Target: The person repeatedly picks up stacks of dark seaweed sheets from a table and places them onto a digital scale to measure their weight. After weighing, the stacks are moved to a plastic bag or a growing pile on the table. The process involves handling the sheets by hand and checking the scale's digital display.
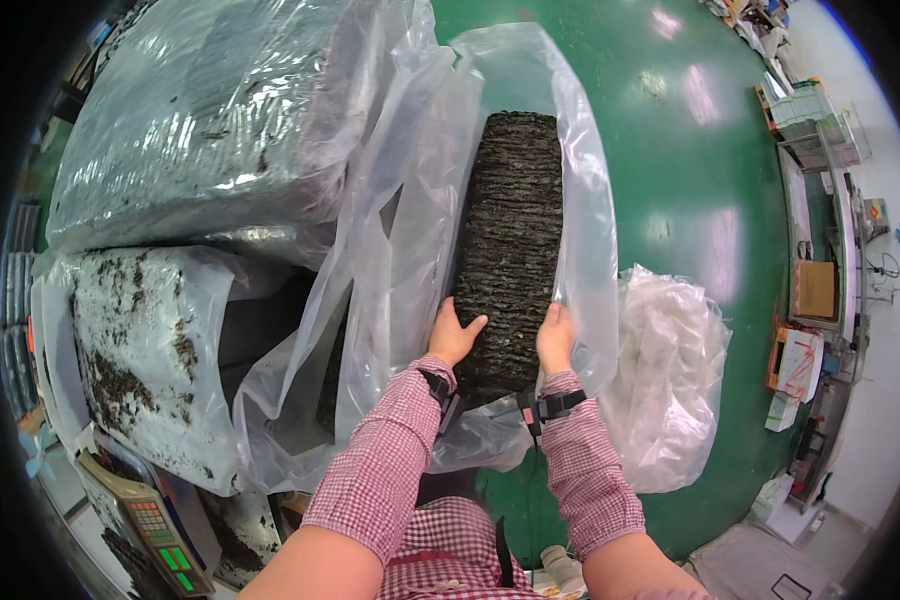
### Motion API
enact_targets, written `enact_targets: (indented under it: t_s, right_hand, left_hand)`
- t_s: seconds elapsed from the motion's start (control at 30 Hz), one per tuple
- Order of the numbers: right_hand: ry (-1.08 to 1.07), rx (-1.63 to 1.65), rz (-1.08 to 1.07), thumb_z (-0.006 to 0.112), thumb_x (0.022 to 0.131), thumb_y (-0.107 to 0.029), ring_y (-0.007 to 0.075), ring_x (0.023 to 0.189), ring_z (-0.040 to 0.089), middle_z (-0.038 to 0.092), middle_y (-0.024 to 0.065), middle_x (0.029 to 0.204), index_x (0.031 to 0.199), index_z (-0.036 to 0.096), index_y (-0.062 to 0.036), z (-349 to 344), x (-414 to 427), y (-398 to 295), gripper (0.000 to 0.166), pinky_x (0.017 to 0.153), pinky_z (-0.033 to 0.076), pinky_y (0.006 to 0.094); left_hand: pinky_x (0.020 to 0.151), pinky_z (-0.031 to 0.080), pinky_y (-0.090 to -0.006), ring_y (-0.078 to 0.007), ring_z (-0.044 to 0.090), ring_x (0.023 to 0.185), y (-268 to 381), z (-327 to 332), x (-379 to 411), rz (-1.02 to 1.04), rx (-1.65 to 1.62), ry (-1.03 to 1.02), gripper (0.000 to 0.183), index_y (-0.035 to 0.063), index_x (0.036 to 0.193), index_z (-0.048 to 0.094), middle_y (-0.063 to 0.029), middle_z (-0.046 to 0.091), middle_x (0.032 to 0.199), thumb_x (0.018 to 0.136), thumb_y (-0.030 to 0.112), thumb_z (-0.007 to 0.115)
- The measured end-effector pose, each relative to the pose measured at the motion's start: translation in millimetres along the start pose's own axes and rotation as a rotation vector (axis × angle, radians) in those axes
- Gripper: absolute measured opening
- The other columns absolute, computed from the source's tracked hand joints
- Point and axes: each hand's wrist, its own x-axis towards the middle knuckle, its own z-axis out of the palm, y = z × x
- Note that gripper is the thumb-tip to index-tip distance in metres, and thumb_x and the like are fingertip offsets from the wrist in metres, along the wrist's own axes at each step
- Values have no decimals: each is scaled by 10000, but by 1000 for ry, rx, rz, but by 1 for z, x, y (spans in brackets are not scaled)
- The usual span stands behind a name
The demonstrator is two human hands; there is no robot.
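A long row of dark, tightly layered sheets point(511, 225), which look like dried seaweed, lies inside an open clear plastic bag point(589, 195). My left hand point(454, 334) grips the near left side of the row, its thumb over the dark edge. Against the near right side, my right hand point(556, 339) presses from across the row, fingers pointing away from me. Folds of plastic around both hands hide parts of the bag's near end. Both wrists wear black straps over checked sleeves.
Large plastic-wrapped bundles point(195, 142) rise at the left, above a crumb-covered white bag point(150, 360). A digital weighing scale point(154, 525) stands at lower left. Crumpled clear plastic point(671, 382) lies at right on the green floor point(690, 210). Shelving with a cardboard box point(815, 289) lines the right wall.
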Motion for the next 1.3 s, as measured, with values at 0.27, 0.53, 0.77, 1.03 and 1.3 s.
enact_targets:
  t_s: [0.27, 0.53, 0.77, 1.03, 1.3]
  right_hand:
    - [-490, 963, 421, 367, 1046, -515, 277, 1307, 492, 473, 140, 1467, 1473, 389, -20, 30, 97, 112, 654, 1117, 371, 402]
    - [-667, 873, 360, 313, 911, -789, 294, 1393, 409, 366, 109, 1561, 1566, 243, -97, 30, 85, 92, 955, 1150, 350, 428]
    - [-634, 920, 332, 351, 950, -736, 255, 1444, 314, 315, 94, 1589, 1576, 227, -110, 10, 78, 126, 894, 1172, 290, 391]
    - [-615, 1135, 568, 439, 961, -678, 250, 1326, 465, 482, 100, 1477, 1482, 405, -62, -54, 14, 35, 807, 1123, 347, 410]
    - [-530, 998, 390, 623, 985, -352, 205, 1274, 513, 544, 76, 1393, 1428, 466, -69, -58, -27, 43, 549, 1057, 413, 368]
  left_hand:
    - [1075, 408, -399, -366, 529, 1253, 0, 11, 42, -213, -52, -69, 912, -139, 1369, 374, -311, 516, 1336, 803, 421, 820]
    - [1107, 378, -365, -264, 516, 1279, 16, -10, 43, -216, -607, -335, 863, -56, 1487, 296, -188, 514, 1407, 845, 224, 800]
    - [1128, 350, -361, -248, 460, 1329, 28, -19, 2, -108, -669, -357, 921, -25, 1534, 211, -170, 466, 1449, 840, 136, 794]
    - [1182, 251, -379, -280, 344, 1400, 53, -69, -59, 121, -419, -380, 882, 100, 1538, 298, -174, 364, 1486, 816, 123, 804]
    - [904, 457, -380, -301, 569, 1011, 92, -93, -83, 383, 361, -356, 381, 19, 966, 700, -141, 591, 998, 911, 395, 666]
